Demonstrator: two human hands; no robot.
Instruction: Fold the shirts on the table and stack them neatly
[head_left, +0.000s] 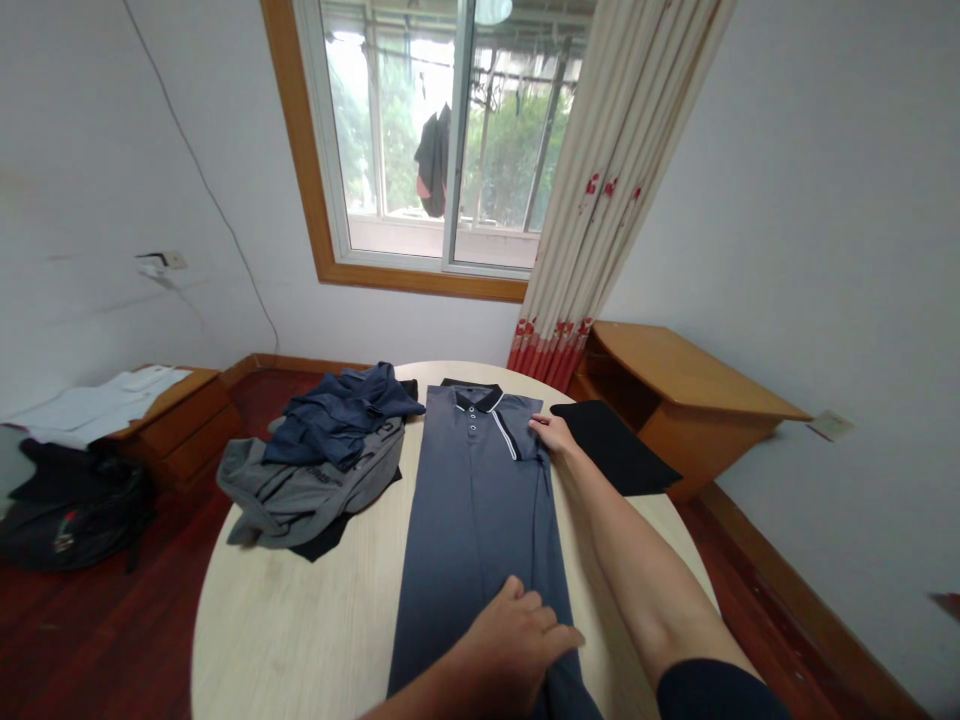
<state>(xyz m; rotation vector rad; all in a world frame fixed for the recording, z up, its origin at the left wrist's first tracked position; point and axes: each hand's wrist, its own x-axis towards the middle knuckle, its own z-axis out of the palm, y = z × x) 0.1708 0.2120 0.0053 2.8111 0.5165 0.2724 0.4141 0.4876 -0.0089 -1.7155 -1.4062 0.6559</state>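
One grey polo shirt point(472, 520) lies beneath both hands: the right hand point(553, 433) pinches its shoulder side; whether the left hand point(517, 640), lower down, grasps cloth, I cannot tell. The step looks like folding that side, calling next for smooth cloth between the grips.

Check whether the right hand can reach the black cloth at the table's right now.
Probably yes: the right hand, at the edge of the gray shirt, is close beside the black cloth, and nothing lies on top of it. It would first have to leave the shirt.
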